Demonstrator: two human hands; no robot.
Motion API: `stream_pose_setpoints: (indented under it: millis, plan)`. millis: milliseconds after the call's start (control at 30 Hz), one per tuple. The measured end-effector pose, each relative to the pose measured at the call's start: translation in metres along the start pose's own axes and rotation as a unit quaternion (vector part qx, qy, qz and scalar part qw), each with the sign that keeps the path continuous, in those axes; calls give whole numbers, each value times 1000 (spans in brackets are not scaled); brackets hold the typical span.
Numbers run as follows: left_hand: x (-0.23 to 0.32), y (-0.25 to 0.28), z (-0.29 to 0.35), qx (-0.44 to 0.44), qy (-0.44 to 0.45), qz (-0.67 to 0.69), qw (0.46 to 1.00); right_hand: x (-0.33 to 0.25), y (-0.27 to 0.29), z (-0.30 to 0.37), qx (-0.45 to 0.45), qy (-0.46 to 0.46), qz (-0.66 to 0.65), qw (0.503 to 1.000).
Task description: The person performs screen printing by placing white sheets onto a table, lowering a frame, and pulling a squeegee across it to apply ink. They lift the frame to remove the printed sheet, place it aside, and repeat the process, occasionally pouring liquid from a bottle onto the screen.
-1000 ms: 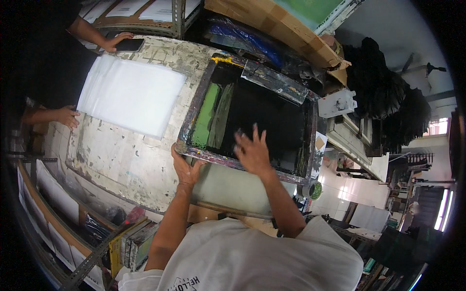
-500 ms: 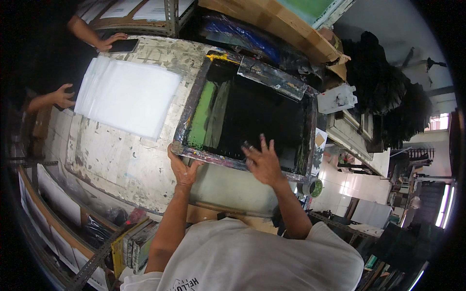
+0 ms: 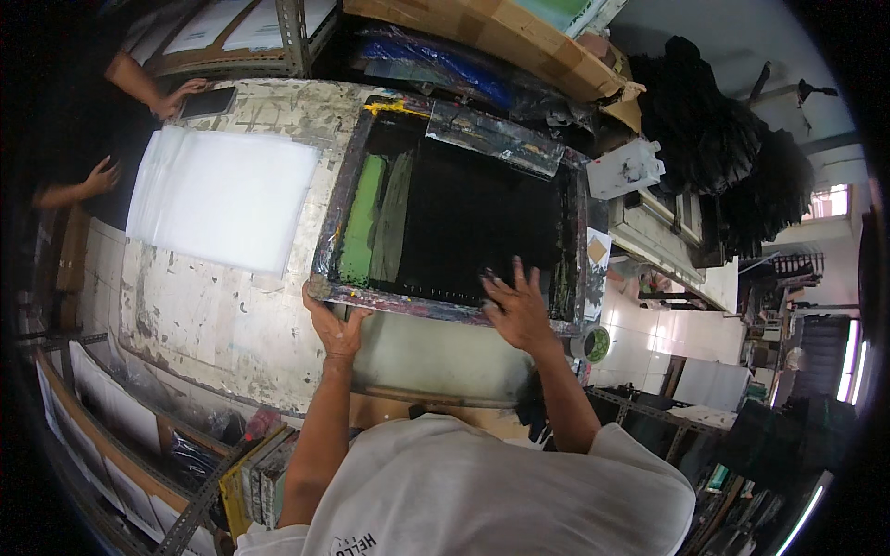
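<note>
A screen-printing frame (image 3: pixel 332 243) lies on a paint-stained table, its mesh dark with black ink beside a green strip (image 3: pixel 360 222). My left hand (image 3: pixel 336 326) grips the frame's near left corner, the thumb apart and some fingers hidden beneath the edge. Over the near rim, toward the right, my right hand (image 3: pixel 521 306) is open with fingers spread and dark smudges on the fingertips. Whether those fingers touch the mesh, I cannot tell. A flat, ink-smeared squeegee-like blade (image 3: pixel 496 139) rests along the frame's far side.
White sheets (image 3: pixel 222 199) lie left of the frame on the stained table (image 3: pixel 199 315). A co-worker's hands (image 3: pixel 100 178) are at the far left, one beside a dark phone (image 3: pixel 208 103). A white plastic container (image 3: pixel 626 170) stands at the frame's far right corner.
My right hand has spread its fingers and come slightly nearer the frame's near rim. The left hand keeps its hold. A co-worker's lower hand has drawn away from the sheets. The whole view has shifted.
</note>
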State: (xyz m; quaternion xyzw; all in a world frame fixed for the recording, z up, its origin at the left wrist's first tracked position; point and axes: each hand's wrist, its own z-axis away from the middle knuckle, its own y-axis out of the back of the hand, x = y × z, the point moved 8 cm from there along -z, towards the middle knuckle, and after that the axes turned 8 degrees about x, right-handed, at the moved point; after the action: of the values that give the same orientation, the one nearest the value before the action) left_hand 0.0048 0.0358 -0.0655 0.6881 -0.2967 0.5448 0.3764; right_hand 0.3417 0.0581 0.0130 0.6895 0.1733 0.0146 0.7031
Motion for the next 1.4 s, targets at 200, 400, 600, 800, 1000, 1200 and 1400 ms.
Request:
stream_pose_setpoints:
  millis: [200, 400, 600, 800, 1000, 1200, 1400]
  plan:
    - [8, -3, -1, -14, -1, -11, 1000, 139, 5, -51, 84, -129, 151, 977]
    - [7, -8, -3, -22, 13, 16, 1000, 167, 4, -89, 54, -157, 139, 976]
    - [-2, -1, -1, -10, -3, 7, 1000, 40, 33, 51, 3, -120, 79, 990]
    - [5, -4, -2, -13, 1, 7, 1000, 60, 9, 13, 53, -61, 22, 996]
    - [2, -5, -2, -15, -2, 17, 1000, 178, 1, -96, 78, -176, 151, 970]
    - [9, -2, -2, -3, -22, -9, 1000, 136, 10, -42, 47, -189, 140, 971]
    - [8, -4, -2, -13, -13, 15, 1000, 40, 8, 57, 17, -140, 44, 989]
